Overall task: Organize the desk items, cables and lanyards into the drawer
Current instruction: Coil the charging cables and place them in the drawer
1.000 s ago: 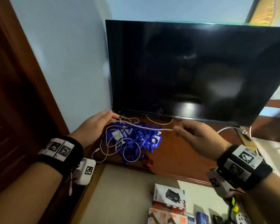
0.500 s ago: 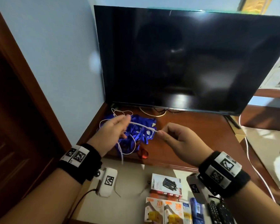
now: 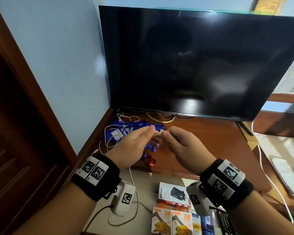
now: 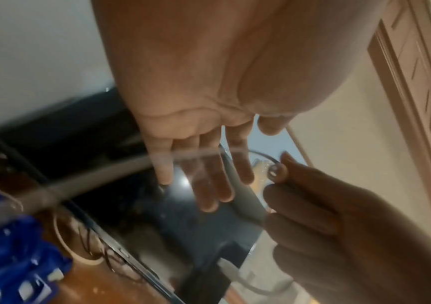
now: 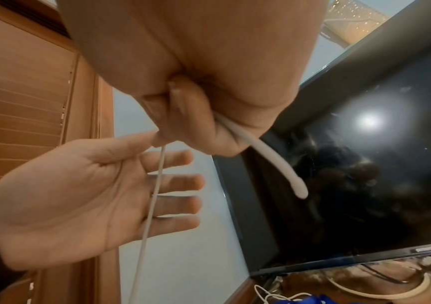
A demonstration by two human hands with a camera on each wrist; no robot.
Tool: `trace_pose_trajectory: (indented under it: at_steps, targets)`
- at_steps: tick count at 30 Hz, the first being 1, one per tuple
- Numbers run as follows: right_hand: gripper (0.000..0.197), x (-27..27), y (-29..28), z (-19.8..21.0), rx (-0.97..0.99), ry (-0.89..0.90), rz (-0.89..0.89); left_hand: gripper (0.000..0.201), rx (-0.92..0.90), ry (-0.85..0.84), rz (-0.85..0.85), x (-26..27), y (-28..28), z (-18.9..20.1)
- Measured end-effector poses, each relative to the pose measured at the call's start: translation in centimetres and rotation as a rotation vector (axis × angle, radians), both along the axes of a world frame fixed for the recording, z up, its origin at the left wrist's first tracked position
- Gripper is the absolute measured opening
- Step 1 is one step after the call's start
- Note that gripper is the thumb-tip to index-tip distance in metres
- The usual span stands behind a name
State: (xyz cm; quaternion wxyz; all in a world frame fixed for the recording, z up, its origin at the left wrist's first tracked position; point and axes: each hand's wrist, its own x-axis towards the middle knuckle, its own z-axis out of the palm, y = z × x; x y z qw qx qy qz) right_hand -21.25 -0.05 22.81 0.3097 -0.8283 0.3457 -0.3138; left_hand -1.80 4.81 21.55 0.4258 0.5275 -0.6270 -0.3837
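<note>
A thin white cable (image 3: 159, 133) runs between my hands above the brown desk (image 3: 202, 141). My right hand (image 3: 170, 136) pinches it near one end, and the short free end (image 5: 274, 156) sticks out past the curled fingers (image 5: 191, 127). My left hand (image 3: 143, 138) is flat with straight fingers (image 5: 173, 185). The cable (image 5: 154, 195) crosses those fingers and hangs down. Its far part trails into a heap of blue lanyards (image 3: 126, 126) tangled with more white wire at the desk's back left. The open drawer (image 3: 143, 192) lies below my wrists.
A large dark TV (image 3: 193, 61) stands at the back of the desk, with a wooden door frame (image 3: 32, 92) to the left. The drawer holds charger boxes (image 3: 173, 194), orange boxes (image 3: 161, 221) and a remote (image 3: 226, 223). A red item (image 3: 149, 161) lies at the desk edge. Another white cable (image 3: 265, 170) hangs on the right.
My hands have come close together, shortening the stretch of cable between them. They have lifted off the lanyard heap and drawn back toward me.
</note>
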Motion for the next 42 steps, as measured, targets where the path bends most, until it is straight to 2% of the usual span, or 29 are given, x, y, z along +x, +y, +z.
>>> trace_pose_trajectory:
  at_steps: [2,7,12,15,19,23,27,28,30,33,35,38,42]
  targets:
    - [0.032,-0.1,0.0,0.0,0.023,-0.035,-0.005,0.045,0.003,0.046,0.025,-0.3,0.0,-0.2]
    - [0.029,-1.6,0.2,-0.9,0.076,0.022,0.024,0.044,-0.02,-0.059,0.231,3.0,-0.4,-0.1]
    - [0.024,-1.8,1.5,-1.8,0.145,0.102,0.076,0.044,-0.039,-0.23,0.229,5.1,-0.7,1.0]
    - [0.022,-1.3,1.9,-2.0,0.122,0.138,0.084,0.041,-0.061,-0.271,0.245,4.8,-1.4,1.8]
    - [0.026,-1.0,2.0,-2.5,0.109,0.204,0.116,0.041,-0.122,-0.306,0.378,5.4,-2.4,2.8]
    - [0.028,-0.2,3.0,-3.1,0.335,0.081,0.18,0.04,-0.171,-0.399,0.426,5.2,-3.8,2.9]
    - [0.032,1.7,3.7,-1.9,0.404,-0.194,0.218,0.036,-0.101,-0.43,0.273,3.3,-4.4,1.1]
    - [0.034,2.2,3.5,-1.4,0.401,-0.261,0.209,0.036,-0.077,-0.367,0.209,2.6,-4.2,0.7]
    - [0.036,2.9,2.9,-0.3,0.414,-0.388,0.187,0.041,0.016,-0.101,0.1,1.2,-3.5,0.4]
    - [0.037,3.3,2.0,1.8,0.48,-0.573,0.149,0.044,0.129,0.298,0.068,-0.2,-3.1,-0.4]
    - [0.037,3.3,1.5,3.1,0.568,-0.687,0.107,0.051,0.183,0.479,0.022,-0.6,-2.7,-0.5]
    - [0.035,3.3,0.4,3.8,0.607,-0.751,0.063,0.05,0.186,0.56,-0.012,-0.9,-2.2,-0.3]
    - [0.034,3.5,-0.4,4.1,0.578,-0.727,0.083,0.042,0.155,0.482,0.034,-1.1,-2.4,-0.2]
